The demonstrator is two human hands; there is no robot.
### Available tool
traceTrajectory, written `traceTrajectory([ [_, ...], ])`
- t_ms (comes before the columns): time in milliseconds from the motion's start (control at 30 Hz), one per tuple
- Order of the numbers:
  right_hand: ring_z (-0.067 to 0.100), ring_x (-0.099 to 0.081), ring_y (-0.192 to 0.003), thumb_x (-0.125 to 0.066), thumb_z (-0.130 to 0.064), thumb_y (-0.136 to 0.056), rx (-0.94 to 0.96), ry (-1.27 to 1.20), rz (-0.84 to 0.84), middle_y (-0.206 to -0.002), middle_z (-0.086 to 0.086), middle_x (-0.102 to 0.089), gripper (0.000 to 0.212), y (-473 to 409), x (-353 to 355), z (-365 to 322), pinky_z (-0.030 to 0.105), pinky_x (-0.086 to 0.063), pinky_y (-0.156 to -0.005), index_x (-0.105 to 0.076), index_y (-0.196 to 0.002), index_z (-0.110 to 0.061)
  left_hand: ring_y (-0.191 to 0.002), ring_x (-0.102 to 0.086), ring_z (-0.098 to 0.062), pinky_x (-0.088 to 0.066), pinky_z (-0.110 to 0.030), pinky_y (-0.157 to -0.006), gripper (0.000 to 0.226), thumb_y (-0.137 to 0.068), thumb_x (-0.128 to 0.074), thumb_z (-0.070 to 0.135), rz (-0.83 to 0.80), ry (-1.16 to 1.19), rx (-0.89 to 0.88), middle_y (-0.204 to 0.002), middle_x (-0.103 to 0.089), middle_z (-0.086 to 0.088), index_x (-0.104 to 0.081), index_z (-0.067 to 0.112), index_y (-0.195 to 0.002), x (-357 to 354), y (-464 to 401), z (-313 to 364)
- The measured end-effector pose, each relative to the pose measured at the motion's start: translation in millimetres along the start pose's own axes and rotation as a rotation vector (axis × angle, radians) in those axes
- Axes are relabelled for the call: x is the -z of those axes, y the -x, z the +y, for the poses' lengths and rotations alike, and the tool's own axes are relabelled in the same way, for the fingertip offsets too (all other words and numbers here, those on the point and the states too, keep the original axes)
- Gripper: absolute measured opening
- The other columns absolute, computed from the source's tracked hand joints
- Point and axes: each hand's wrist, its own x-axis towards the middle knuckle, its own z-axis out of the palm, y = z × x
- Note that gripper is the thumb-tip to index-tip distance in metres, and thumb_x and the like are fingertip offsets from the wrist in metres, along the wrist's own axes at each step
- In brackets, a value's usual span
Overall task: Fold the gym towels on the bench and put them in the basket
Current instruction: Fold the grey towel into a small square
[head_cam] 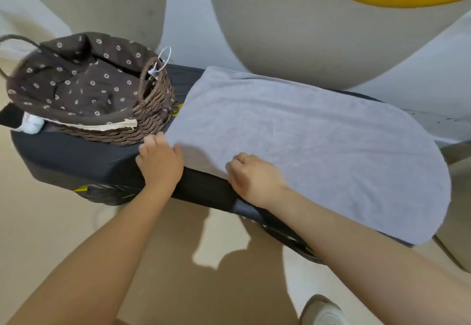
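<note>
We have the pale grey terry gym towel (pixel 305 141) spread flat along the dark padded bench (pixel 76 156), its near edge hanging just over the front. Our left hand (pixel 159 161) takes the towel's near-left corner in its grip, fingers curled round the edge. Our right hand (pixel 254 177) pinches the same near edge further along — a thin gold ring (pixel 245 157) shows on one finger. The brown woven wicker basket (pixel 153 100), lined with daisy-print brown fabric (pixel 84 85), sits on the bench's left end — just beside the towel.
</note>
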Motion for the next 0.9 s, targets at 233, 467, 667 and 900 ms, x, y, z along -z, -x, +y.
traceTrajectory([
  [233,0.029,-0.057,-0.054,-0.05,-0.009,-0.072,-0.102,0.263,0.029,-0.073,0.008,-0.058,0.015,9,-4,-12,0.025,-0.026,-0.043,-0.062,-0.08,-0.011,-0.114,-0.043,-0.04,-0.035,-0.046,-0.091,0.04,-0.095,-0.046,0.035,-0.02,-0.036,-0.061,-0.119,-0.052,-0.022,-0.051,0.0,-0.112,0,-22,-29],
  [467,0.033,-0.054,-0.095,-0.039,-0.005,-0.088,-0.246,0.084,-0.261,-0.107,0.014,-0.058,0.021,3,22,-34,0.033,-0.034,-0.07,-0.054,-0.104,-0.008,-0.108,-0.047,-0.039,-0.037,-0.041,-0.08,0.036,-0.098,-0.038,0.031,-0.155,-0.108,-0.358,-0.111,-0.058,-0.024,-0.048,-0.001,-0.112,18,-37,-50],
  [667,0.022,-0.047,-0.083,-0.041,-0.024,-0.097,-0.328,-0.01,-0.294,-0.093,-0.002,-0.049,0.013,24,18,-57,0.031,-0.037,-0.071,-0.05,-0.096,-0.017,-0.098,-0.058,-0.039,-0.041,-0.039,-0.07,0.035,-0.096,-0.044,0.029,-0.261,-0.132,-0.477,-0.106,-0.061,-0.023,-0.036,0.001,-0.116,39,-29,-80],
  [900,0.028,-0.054,-0.102,-0.04,-0.012,-0.096,-0.668,-0.188,0.187,-0.117,0.008,-0.056,0.025,76,22,-22,0.034,-0.043,-0.082,-0.058,-0.113,-0.008,-0.075,-0.06,-0.042,-0.041,-0.042,-0.06,0.027,-0.089,-0.053,0.015,-0.053,0.055,-0.653,-0.079,-0.063,-0.022,-0.044,-0.001,-0.109,42,-6,-61],
])
